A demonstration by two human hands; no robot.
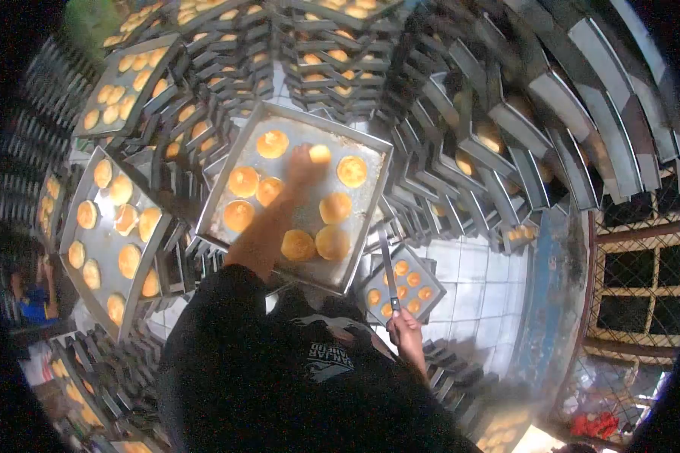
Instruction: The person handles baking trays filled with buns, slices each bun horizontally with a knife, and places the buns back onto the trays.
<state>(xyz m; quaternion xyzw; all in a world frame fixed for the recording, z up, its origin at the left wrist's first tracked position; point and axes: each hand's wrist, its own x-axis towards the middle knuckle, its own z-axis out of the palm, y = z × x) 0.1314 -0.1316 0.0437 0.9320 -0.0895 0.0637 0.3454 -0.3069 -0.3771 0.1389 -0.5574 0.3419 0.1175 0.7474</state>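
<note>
A large metal baking tray with several round golden buns lies in front of me. My left hand reaches across it, blurred, with its fingers closed at the edge of a bun in the upper part of the tray. That bun looks smaller than its neighbours, and the exact grip is smeared. To the right of the tray, my right hand is wrapped round the dark handle of a long knife. Its blade points away from me, over the edge of a smaller-looking tray of buns lower down.
Stacked trays crowd the far side and the right. At left stand more trays of buns. White tiles lie at lower right, beside a blue wall and a mesh window. Another person is at far left.
</note>
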